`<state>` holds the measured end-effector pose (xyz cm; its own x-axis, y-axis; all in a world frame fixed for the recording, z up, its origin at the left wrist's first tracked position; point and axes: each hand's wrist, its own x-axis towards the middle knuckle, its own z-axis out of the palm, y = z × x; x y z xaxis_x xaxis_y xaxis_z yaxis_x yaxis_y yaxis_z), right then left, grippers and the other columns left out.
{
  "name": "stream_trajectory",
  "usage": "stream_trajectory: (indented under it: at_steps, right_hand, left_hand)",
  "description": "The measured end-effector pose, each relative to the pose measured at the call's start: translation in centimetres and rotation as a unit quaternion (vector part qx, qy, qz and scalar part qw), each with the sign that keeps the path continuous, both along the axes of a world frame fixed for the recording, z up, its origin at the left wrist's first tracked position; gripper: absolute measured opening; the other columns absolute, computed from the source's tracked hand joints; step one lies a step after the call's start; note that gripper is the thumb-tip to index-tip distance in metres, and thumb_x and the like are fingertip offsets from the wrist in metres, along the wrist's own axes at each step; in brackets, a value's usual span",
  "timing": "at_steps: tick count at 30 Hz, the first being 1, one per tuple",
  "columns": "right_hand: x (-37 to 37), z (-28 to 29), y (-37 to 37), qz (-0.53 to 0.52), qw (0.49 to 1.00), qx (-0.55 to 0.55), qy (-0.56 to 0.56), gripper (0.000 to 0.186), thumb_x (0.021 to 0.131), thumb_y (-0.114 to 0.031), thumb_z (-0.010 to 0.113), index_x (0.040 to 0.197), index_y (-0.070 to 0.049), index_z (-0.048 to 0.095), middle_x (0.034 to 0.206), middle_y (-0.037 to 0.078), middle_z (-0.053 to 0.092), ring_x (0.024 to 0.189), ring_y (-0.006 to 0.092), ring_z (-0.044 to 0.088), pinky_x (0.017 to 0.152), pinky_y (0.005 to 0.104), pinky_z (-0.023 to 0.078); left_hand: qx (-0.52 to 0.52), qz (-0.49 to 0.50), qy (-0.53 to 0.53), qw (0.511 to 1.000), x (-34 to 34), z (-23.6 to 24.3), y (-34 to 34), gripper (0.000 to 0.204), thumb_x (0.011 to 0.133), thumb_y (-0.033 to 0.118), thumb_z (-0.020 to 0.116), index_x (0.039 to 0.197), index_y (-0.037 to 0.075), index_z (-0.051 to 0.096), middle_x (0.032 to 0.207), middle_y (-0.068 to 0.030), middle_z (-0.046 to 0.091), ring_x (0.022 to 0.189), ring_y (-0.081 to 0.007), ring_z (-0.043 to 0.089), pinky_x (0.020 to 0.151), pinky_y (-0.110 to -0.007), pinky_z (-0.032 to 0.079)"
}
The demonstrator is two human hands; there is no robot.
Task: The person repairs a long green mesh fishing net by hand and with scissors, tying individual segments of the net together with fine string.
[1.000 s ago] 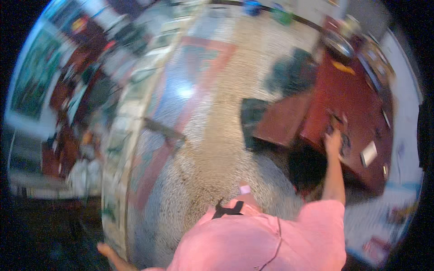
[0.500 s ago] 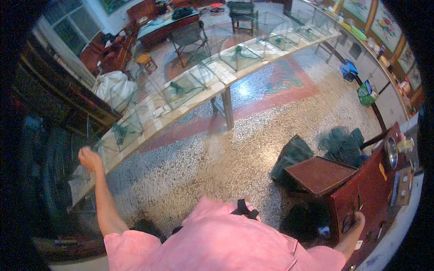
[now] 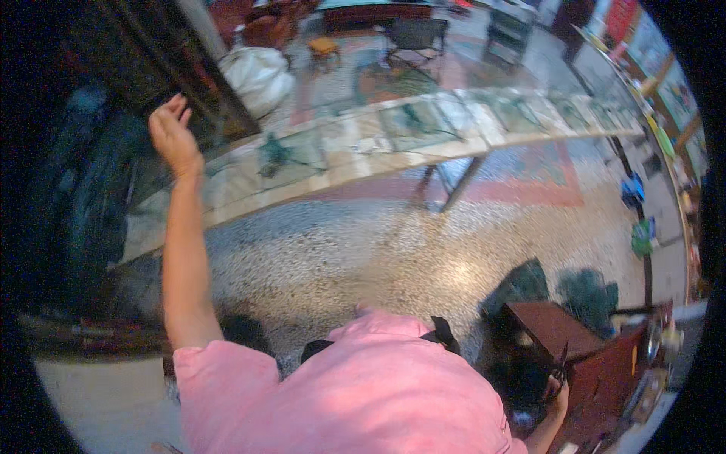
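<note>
My left hand point(image 3: 175, 140) is raised on an outstretched arm at the left end of a long narrow table point(image 3: 348, 170). Its fingers are drawn together in a pinch; whatever lies between them is too fine or blurred to make out. Along the table sit several thin-framed mesh nets, with a bunched dark green net point(image 3: 276, 153) closest to that hand and another framed net point(image 3: 412, 125) farther along. At the lower right, my right hand point(image 3: 558, 395) is closed round a pair of dark scissors point(image 3: 560, 366), blades pointing up, beside a red-brown desk point(image 3: 605, 390).
Dark green netting point(image 3: 588, 299) lies on the floor behind the desk. A white sack point(image 3: 259, 79), a small wooden stool point(image 3: 324, 49) and a dark chair point(image 3: 414, 38) stand beyond the long table. Dark hanging material point(image 3: 91, 181) fills the left side.
My left hand has risen and reached farther out. My right hand has drawn back from over the desk top with the scissors. The whole view has turned toward the left.
</note>
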<state>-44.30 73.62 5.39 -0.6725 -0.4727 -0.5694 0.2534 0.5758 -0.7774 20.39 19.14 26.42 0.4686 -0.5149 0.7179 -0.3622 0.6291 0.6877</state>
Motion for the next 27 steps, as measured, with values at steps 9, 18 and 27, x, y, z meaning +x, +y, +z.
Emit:
stream_trajectory:
  at_steps: [9,18,27]
  right_hand:
    - [17.4,-2.7,-23.3,0.295,0.920,-0.146,-0.215,0.049,0.080,-0.047,0.045,0.108,-0.007,0.039,0.068,0.003,0.048,0.059,0.0152,0.049,0.052,0.0275,0.041]
    - [38.1,-1.2,-43.9,0.653,0.666,-0.147,-0.329,0.079,0.073,-0.063,0.041,0.125,-0.005,0.026,0.101,0.011,0.052,0.090,0.0218,0.052,0.072,0.0349,0.044]
    - [59.3,7.6,-55.0,0.678,0.436,-0.146,-0.573,0.087,0.068,-0.072,0.031,0.127,-0.008,0.022,0.107,0.020,0.048,0.089,0.0271,0.052,0.072,0.0380,0.043]
  left_hand:
    - [-0.060,-0.030,-0.024,0.997,10.3,7.1,6.0,0.028,0.090,0.024,0.030,0.090,-0.001,0.042,0.101,-0.0205,0.052,0.090,-0.0256,0.055,0.076,-0.033,0.047]
    - [-0.012,0.017,-0.003,1.000,20.8,11.2,13.0,0.028,0.089,0.023,0.032,0.096,-0.001,0.045,0.113,-0.0215,0.045,0.103,-0.0319,0.047,0.085,-0.040,0.042]
    - [-0.003,-0.123,0.115,0.986,28.6,13.3,15.5,0.026,0.089,0.017,0.035,0.096,-0.005,0.046,0.115,-0.0235,0.041,0.109,-0.0338,0.040,0.092,-0.037,0.038]
